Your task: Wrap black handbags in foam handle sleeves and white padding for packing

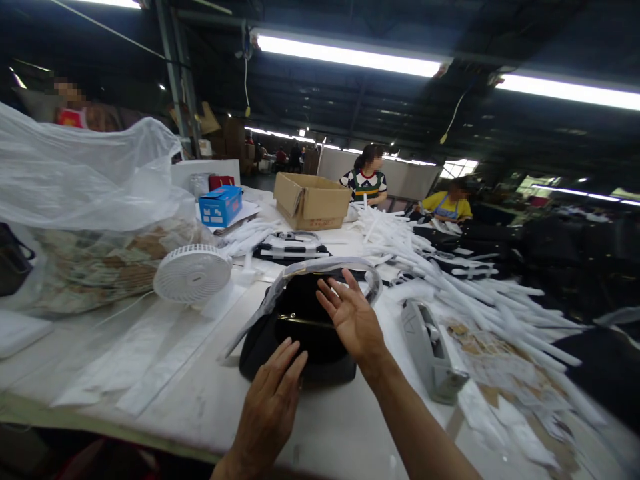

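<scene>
A black handbag [300,320] with a gold zip line lies on the white table [210,407], its handle wrapped in clear plastic [320,268]. My left hand [273,400] lies flat with fingers stretched out on the bag's near edge. My right hand [353,317] is open, palm up with fingers spread, hovering over the bag's right side. Neither hand holds anything.
A small white fan [191,272] and a big clear plastic bag [75,200] of patterned goods sit left. A grey tape dispenser [430,353] stands right of the bag. White strips [475,293], a cardboard box [311,200], a blue box [220,205] and two seated people lie beyond.
</scene>
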A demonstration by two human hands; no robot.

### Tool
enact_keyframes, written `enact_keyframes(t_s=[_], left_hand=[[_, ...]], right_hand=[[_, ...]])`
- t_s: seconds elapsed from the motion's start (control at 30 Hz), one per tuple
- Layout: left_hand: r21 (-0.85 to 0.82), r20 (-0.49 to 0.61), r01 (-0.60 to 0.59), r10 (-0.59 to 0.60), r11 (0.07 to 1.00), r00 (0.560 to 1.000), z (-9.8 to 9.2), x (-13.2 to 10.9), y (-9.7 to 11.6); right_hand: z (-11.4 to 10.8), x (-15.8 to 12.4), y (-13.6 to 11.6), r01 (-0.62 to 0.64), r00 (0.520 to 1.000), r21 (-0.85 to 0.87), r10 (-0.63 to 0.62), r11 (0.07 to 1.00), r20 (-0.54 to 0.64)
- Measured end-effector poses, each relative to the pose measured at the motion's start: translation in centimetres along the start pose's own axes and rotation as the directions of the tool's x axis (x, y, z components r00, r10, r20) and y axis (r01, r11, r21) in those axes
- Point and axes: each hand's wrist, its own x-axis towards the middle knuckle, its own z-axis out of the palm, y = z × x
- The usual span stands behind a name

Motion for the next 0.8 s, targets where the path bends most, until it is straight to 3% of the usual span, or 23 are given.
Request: enact_keyframes(t_s=[0.07,0.13,0.23,0.33,0.47,0.53,0.63,0.8], left_hand=[[0.022,0.002,0.023,-0.023,1.0,1.0,0.0,0.0,-0.2],[0.024,-0.017,0.064,-0.064,0.998,0.998,0.0,-0.3,-0.6],[-0.024,-0.08,0.216,-0.218,0.976,0.973,0.4,-1.3,-1.7],[-0.1,-0.096,0.443,-0.452,0.891,0.887,1.1,-2.5,-3.6],[-0.181,0.087,0.697,-0.695,0.694,0.714,1.9,-2.7,-6.6],[-0.196,0.229,0.765,-0.73,0.613,0.644,1.9,-1.9,-7.9],[-0.161,0.385,0.795,-0.705,0.585,0.596,1.7,-0.2,-9.6],[-0.019,0.452,0.792,-0.702,0.61,0.551,1.8,2.4,-10.7]], right_hand=[[0.1,-0.1,0.5,0.061,0.998,-0.228,-0.054,0.972,0.037],[-0.1,-0.1,0.9,0.104,0.993,-0.481,-0.063,0.871,0.101],[-0.3,0.4,1.1,0.172,0.981,-0.804,-0.023,0.569,0.193],[0.0,0.8,1.1,0.232,0.971,-0.947,0.007,0.223,0.24],[0.7,1.7,1.5,0.146,0.988,-0.987,0.07,-0.064,0.141],[0.8,2.5,1.8,0.146,0.986,-0.977,0.108,-0.154,0.13],[0.8,4.1,1.9,0.162,0.973,-0.959,0.196,-0.231,0.118],[0.9,6.8,1.8,0.173,0.951,-0.957,0.291,-0.232,0.102]])
